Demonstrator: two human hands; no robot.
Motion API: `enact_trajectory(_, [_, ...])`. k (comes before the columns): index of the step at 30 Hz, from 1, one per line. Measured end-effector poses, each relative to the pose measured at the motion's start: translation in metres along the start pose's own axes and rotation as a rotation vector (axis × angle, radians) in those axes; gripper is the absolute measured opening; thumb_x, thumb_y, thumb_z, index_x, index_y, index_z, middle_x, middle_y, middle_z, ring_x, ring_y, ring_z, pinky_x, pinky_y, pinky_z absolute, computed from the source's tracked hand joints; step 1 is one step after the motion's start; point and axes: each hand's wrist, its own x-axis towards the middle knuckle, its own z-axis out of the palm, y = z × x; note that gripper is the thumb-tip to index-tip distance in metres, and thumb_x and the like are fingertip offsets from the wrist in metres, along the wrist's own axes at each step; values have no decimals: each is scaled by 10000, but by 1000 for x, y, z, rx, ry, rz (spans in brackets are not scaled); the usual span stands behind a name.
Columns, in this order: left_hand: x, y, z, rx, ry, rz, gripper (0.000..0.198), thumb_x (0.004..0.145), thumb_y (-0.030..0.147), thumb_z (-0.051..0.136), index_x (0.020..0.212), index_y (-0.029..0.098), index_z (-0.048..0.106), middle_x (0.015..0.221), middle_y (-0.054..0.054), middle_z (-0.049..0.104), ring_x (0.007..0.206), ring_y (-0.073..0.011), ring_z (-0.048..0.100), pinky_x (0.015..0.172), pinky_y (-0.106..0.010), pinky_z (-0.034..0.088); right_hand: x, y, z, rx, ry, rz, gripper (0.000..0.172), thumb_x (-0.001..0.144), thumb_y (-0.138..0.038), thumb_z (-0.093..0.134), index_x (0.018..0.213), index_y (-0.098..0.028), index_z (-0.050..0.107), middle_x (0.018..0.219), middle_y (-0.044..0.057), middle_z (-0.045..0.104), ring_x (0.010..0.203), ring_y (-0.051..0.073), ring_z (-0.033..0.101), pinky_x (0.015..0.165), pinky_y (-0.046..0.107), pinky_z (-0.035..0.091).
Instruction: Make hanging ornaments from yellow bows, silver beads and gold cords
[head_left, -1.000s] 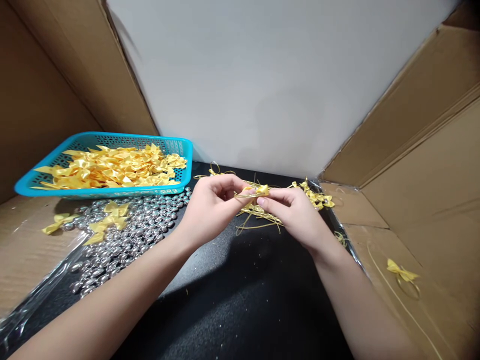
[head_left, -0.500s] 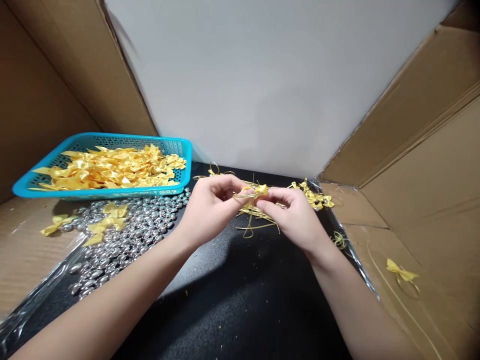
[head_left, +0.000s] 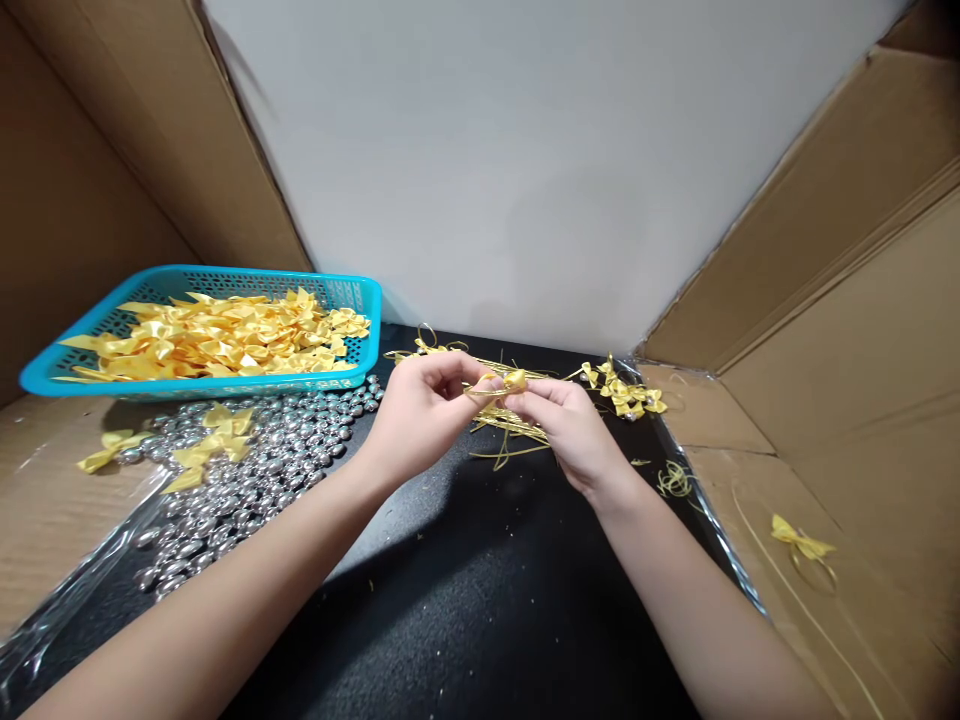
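Over the middle of the black work surface (head_left: 420,600), my left hand (head_left: 431,405) pinches a small yellow ribbon bow (head_left: 515,380) with a looped gold cord. My right hand (head_left: 562,415) grips the same bow from the other side, thumb and fingertips pressed together. Part of the bow is hidden by the fingers. Beneath both hands lies a pile of gold cords (head_left: 517,432), some of them bent into loops. To the right of my right hand, several yellow bows with cord (head_left: 622,390) are heaped together.
At the left, a blue basket (head_left: 202,386) holds many yellow bows. Many shiny silver beads (head_left: 277,470) spread in front of it, with loose bows (head_left: 217,440) on top. Cord scraps (head_left: 676,480) and one bow (head_left: 802,540) lie right. Cardboard walls (head_left: 847,300) flank both sides.
My right hand has shifted slightly left, closer to my left hand, and its fingers have drawn together at the bow. The bow has moved slightly left. My left hand stays nearly in place.
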Motion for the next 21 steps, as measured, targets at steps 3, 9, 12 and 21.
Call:
enact_trajectory(3, [2, 1, 0, -82, 2, -43, 155, 716, 309, 734, 696, 156, 713, 647, -29, 702, 581, -132, 585, 555, -237, 443, -1, 2, -4, -50, 5, -45, 137, 682, -297, 661, 613, -179, 645, 619, -20, 573, 652, 124, 500, 678, 283, 401])
enact_trajectory(9, [5, -1, 2, -247, -12, -115, 102, 705, 257, 729, 659, 174, 692, 656, -8, 699, 607, -126, 605, 603, -244, 471, -3, 0, -6, -241, 80, -208, 194, 722, -311, 655, 590, -180, 602, 603, -22, 554, 602, 121, 480, 621, 280, 396])
enact_trajectory(12, [6, -2, 2, -294, 0, -123, 129, 710, 255, 725, 620, 183, 667, 598, 13, 648, 554, -109, 561, 551, -238, 433, -4, -4, -6, -330, 104, -239, 156, 717, -286, 634, 604, -181, 610, 600, -18, 565, 590, 119, 462, 599, 275, 388])
enact_trajectory(21, [6, -2, 3, -348, -1, -119, 121, 707, 216, 734, 604, 193, 676, 567, 37, 615, 534, -84, 518, 560, -226, 414, -8, -13, -11, -407, 19, -241, 141, 739, -235, 586, 673, -172, 694, 694, 24, 655, 665, 150, 521, 632, 293, 388])
